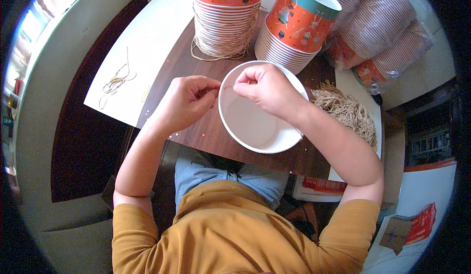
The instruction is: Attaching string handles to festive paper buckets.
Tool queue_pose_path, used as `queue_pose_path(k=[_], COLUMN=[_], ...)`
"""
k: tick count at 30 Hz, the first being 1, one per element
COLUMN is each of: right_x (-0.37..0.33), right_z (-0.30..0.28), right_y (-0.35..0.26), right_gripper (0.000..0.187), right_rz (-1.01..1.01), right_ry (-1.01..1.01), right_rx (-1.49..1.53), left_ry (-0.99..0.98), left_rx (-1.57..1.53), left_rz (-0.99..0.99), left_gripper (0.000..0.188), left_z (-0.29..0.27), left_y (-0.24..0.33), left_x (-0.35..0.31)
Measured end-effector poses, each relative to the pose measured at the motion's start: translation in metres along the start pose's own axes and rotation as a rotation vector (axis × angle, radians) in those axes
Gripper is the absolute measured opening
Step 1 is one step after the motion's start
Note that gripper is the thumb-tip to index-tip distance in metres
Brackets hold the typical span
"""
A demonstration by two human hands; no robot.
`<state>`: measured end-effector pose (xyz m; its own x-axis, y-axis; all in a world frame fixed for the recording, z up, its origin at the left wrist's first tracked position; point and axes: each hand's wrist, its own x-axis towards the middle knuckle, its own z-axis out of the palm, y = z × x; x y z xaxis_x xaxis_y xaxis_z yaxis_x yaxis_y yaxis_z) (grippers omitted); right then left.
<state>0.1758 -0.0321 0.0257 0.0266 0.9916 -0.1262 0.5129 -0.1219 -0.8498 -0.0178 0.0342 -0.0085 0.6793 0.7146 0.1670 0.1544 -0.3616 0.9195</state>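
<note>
The right hand (265, 87) reaches over the mouth of a round white paper tub (248, 122), thumb and forefinger pinched together just inside its far left part. The left hand (193, 102) is at the outside of the rim on that side, fingers curled and thumb and forefinger tips near each other; whether they clamp on anything, I cannot tell. A thin strand seems to run between the two hands, though it is too faint to be sure.

The tub lies in front of the person, its open mouth turned up toward the head, over a dark brown wood-grain table (206, 137). Just right of it, beyond the right forearm, is a tangled heap of beige twine (348, 112).

Behind stand two stacks of upside-down orange printed paper tubs: the left stack (228, 16) has loops of beige cord hanging around its white rims, the right stack (299, 21) has a teal band. Further right are clear-plastic-wrapped stacks (378, 24). On the left, a white sheet (152, 43) bears loose thin strands (117, 82).
</note>
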Motion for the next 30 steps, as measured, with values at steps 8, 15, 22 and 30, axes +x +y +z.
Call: queue_pose_path(k=[8, 15, 22, 30], right_x=[0.003, -0.002, -0.003, -0.005], right_z=[0.005, 0.003, 0.002, 0.004], right_y=[0.010, 0.001, -0.005, -0.003], right_gripper=[0.014, 0.014, 0.015, 0.015], right_rz=[-0.058, -0.016, -0.009, -0.036], right_ry=[0.015, 0.008, 0.043, 0.037], right_rx=[-0.011, -0.155, -0.211, -0.194], left_ry=[-0.026, -0.048, -0.048, 0.008], left_rx=[0.045, 0.125, 0.131, 0.105], left_rz=[-0.032, -0.024, -0.029, 0.024], left_gripper=[0.018, 0.020, 0.020, 0.019], left_z=[-0.002, -0.004, -0.004, -0.001], left_y=[0.006, 0.010, 0.011, 0.006], left_x=[-0.002, 0.001, 0.001, 0.001])
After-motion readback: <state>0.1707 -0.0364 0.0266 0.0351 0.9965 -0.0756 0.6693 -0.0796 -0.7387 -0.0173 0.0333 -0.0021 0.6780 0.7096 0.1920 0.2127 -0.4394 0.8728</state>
